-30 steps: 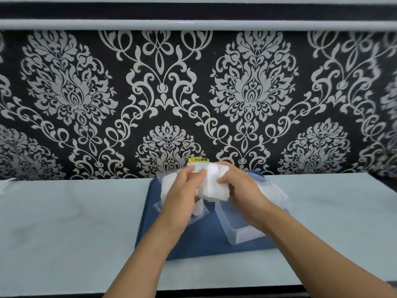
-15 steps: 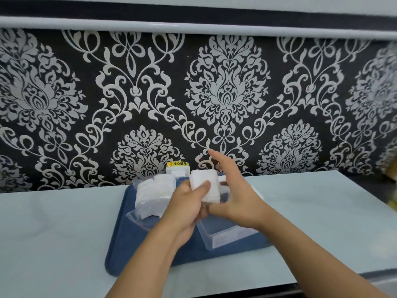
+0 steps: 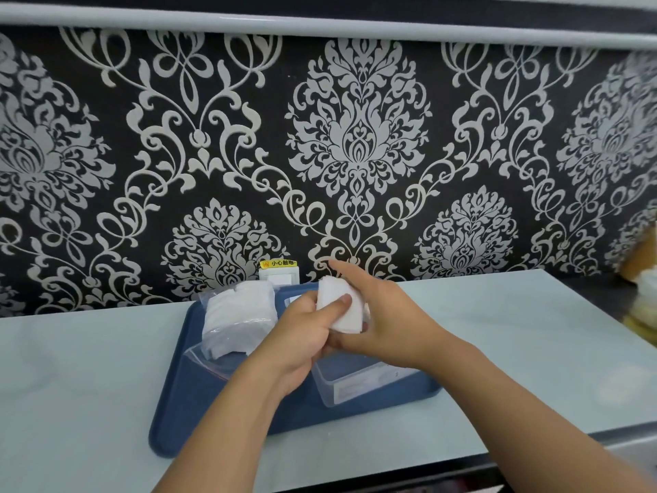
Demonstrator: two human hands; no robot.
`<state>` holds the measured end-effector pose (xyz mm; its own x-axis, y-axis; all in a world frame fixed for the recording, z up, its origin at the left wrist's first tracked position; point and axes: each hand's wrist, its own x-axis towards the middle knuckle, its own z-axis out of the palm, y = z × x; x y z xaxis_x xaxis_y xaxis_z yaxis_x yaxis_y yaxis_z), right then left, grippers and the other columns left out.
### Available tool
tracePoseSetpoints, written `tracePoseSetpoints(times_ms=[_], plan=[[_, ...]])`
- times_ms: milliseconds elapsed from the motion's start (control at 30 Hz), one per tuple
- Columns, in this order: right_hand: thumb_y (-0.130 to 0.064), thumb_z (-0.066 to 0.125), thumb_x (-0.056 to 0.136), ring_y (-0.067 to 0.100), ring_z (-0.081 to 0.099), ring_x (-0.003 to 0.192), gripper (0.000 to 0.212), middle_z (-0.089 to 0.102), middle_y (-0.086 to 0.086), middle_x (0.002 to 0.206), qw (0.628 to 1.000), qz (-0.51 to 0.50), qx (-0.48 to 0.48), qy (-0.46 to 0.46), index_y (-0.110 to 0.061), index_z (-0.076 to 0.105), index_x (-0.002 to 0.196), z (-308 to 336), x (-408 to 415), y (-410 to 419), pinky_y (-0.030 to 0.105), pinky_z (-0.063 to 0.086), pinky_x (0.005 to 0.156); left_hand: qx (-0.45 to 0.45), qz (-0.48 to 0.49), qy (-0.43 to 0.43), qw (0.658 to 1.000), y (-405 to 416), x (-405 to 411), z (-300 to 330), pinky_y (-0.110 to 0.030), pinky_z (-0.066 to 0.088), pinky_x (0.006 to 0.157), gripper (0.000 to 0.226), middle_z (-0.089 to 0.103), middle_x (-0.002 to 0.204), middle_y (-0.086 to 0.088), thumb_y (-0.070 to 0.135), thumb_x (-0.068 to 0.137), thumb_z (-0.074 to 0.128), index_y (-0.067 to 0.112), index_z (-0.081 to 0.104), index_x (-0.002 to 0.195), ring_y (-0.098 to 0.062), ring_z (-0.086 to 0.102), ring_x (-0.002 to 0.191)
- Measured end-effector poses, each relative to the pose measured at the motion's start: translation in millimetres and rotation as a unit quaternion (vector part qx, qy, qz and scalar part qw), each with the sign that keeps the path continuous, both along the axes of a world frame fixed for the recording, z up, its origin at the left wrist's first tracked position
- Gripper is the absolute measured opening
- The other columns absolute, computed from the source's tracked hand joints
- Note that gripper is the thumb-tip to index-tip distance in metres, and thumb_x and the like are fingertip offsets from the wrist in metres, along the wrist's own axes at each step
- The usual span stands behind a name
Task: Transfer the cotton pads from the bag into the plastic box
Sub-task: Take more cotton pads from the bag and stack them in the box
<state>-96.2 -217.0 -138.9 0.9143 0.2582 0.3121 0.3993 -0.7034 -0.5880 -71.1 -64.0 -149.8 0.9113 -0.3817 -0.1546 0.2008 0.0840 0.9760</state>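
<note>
Both hands meet above the clear plastic box (image 3: pixel 359 382), which sits on a blue tray (image 3: pixel 220 403) on the pale worktop (image 3: pixel 78 378). The left hand (image 3: pixel 302 336) and right hand (image 3: pixel 387 314) together grip a stack of white cotton pads (image 3: pixel 337 311). The bag (image 3: pixel 241 318) lies on the tray's far left, pads inside.

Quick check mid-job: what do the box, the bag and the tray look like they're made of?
Plastic box: looks like clear, slightly frosted rigid plastic; the blue shows through its walls.
Bag: thin transparent film, probably polythene, glossy and crinkled, with white cotton pads visible inside.
Tray: appears to be moulded blue plastic with a matte finish and a rounded raised rim; the look alone cannot confirm it.
</note>
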Motion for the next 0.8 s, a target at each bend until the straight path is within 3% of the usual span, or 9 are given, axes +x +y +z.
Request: tracePoseSetpoints(times_ms=[100, 167, 233, 367, 500, 567, 633, 733, 800], plan=[[-0.039, 0.086, 0.075, 0.003, 0.062, 0.115, 0.085, 0.061, -0.012, 0.131, 0.986, 0.007, 0.134, 0.095, -0.027, 0.043, 0.148, 7.3, -0.5, -8.0, 0.026, 0.055, 0.095, -0.009, -0.008, -0.020, 1.000, 0.8, 3.4, -1.0, -0.033, 0.058, 0.074, 0.034, 0.074, 0.118, -0.007, 0.018, 0.097, 0.064, 0.019, 0.056, 0.130, -0.023, 0.072, 0.103], [-0.040, 0.071, 0.087, 0.005, 0.069, 0.103, 0.054, 0.067, -0.002, 0.124, 0.946, -0.005, 0.285, 0.153, -0.021, 0.056, 0.136, 20.6, 0.6, -14.8, 0.025, 0.057, 0.086, 0.023, -0.011, -0.057, 0.998, 1.3, 6.3, -0.3, -0.026, 0.055, 0.070, 0.034, 0.071, 0.121, -0.006, 0.017, 0.096, 0.065, 0.023, 0.053, 0.128, -0.018, 0.069, 0.101], [-0.038, 0.063, 0.095, 0.011, 0.070, 0.089, 0.030, 0.071, 0.005, 0.106, 0.927, -0.005, 0.328, 0.184, -0.017, 0.069, 0.115, 29.8, 4.8, -23.3, 0.028, 0.057, 0.081, 0.047, -0.015, -0.078, 0.996, 0.2, 8.9, 0.4, -0.023, 0.054, 0.070, 0.037, 0.070, 0.119, -0.004, 0.014, 0.094, 0.067, 0.024, 0.052, 0.126, -0.016, 0.067, 0.101], [-0.031, 0.078, 0.086, 0.015, 0.064, 0.085, 0.024, 0.075, 0.012, 0.097, 0.955, -0.021, 0.222, 0.197, -0.014, 0.078, 0.103, 28.4, 19.3, -32.3, 0.033, 0.050, 0.078, 0.040, 0.018, -0.079, 0.996, -4.6, 13.2, -2.3, -0.033, 0.055, 0.080, 0.050, 0.070, 0.120, -0.002, 0.008, 0.083, 0.079, 0.022, 0.054, 0.124, -0.022, 0.069, 0.107], [-0.027, 0.079, 0.086, 0.015, 0.053, 0.071, 0.033, 0.060, 0.010, 0.079, 0.954, -0.037, 0.204, 0.219, 0.004, 0.074, 0.097, 23.5, 27.4, -30.2, 0.023, 0.043, 0.058, 0.014, 0.058, -0.056, 0.997, -4.6, 16.0, -6.7, -0.029, 0.052, 0.070, 0.057, 0.074, 0.114, -0.004, 0.004, 0.077, 0.083, 0.019, 0.054, 0.124, -0.022, 0.071, 0.103], [-0.026, 0.078, 0.084, 0.017, 0.049, 0.069, 0.035, 0.057, 0.011, 0.076, 0.955, -0.033, 0.176, 0.237, 0.007, 0.073, 0.093, 21.6, 27.9, -26.5, 0.023, 0.040, 0.053, 0.018, 0.065, -0.052, 0.996, -3.3, 18.1, -8.8, -0.031, 0.053, 0.072, 0.057, 0.075, 0.111, -0.004, 0.003, 0.077, 0.082, 0.018, 0.054, 0.125, -0.023, 0.071, 0.101], [-0.024, 0.078, 0.081, 0.017, 0.048, 0.063, 0.030, 0.054, 0.008, 0.066, 0.956, -0.064, 0.159, 0.240, 0.004, 0.069, 0.076, 21.7, 29.5, -21.9, 0.025, 0.036, 0.051, 0.036, 0.074, -0.057, 0.995, -2.1, 18.6, -10.4, -0.037, 0.057, 0.079, 0.056, 0.073, 0.114, -0.003, 0.005, 0.077, 0.083, 0.022, 0.055, 0.122, -0.023, 0.070, 0.102], [-0.025, 0.081, 0.071, 0.014, 0.034, 0.048, 0.044, 0.036, -0.005, 0.045, 0.959, -0.167, 0.084, 0.211, -0.013, 0.045, 0.050, 18.7, 34.7, -8.6, 0.026, 0.026, 0.047, 0.175, 0.118, -0.156, 0.965, -2.4, 14.6, -11.1, -0.029, 0.054, 0.081, 0.049, 0.061, 0.117, 0.011, 0.013, 0.078, 0.082, 0.027, 0.055, 0.116, -0.012, 0.062, 0.105], [-0.029, 0.082, 0.068, 0.014, 0.029, 0.046, 0.053, 0.031, -0.006, 0.046, 0.963, -0.205, 0.012, 0.173, -0.017, 0.034, 0.050, 12.0, 38.4, 1.5, 0.026, 0.024, 0.046, 0.290, 0.160, -0.281, 0.901, -6.9, 9.1, -9.4, -0.021, 0.043, 0.080, 0.043, 0.054, 0.113, 0.013, 0.013, 0.077, 0.076, 0.025, 0.055, 0.113, -0.010, 0.054, 0.104]])
